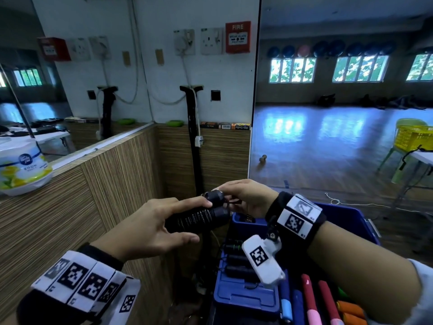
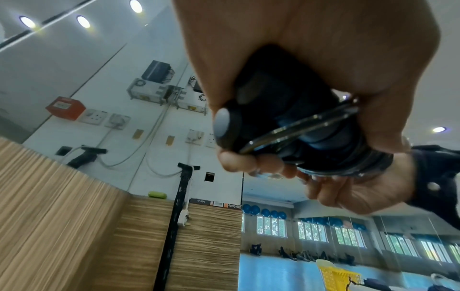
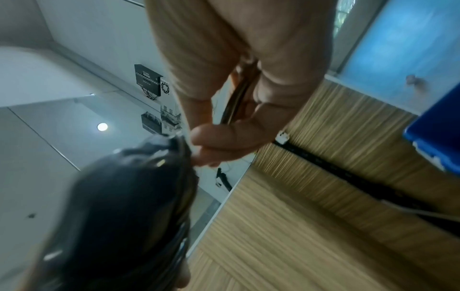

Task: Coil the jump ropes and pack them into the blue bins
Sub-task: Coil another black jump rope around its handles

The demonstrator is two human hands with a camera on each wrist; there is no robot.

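My left hand point(image 1: 164, 221) grips the two black handles point(image 1: 199, 219) of a jump rope, held side by side above the floor, left of the blue bin point(image 1: 346, 214). Turns of thin black cord are wound round the handles. My right hand point(image 1: 243, 198) pinches the cord point(image 3: 236, 102) at the far ends of the handles. In the left wrist view the handles point(image 2: 286, 118) fill my palm, with cord strands point(image 2: 298, 128) across them. A smaller blue bin point(image 1: 246, 294) below my right wrist holds several black jump ropes point(image 1: 236, 259).
A wood-panelled low wall point(image 1: 93, 195) runs on the left, with a white tub point(image 1: 21, 165) on its ledge. Red, pink and orange handles point(image 1: 328, 306) lie at bottom right. A black strip point(image 1: 194, 141) hangs down the panel ahead. A yellow crate point(image 1: 412, 137) sits far right.
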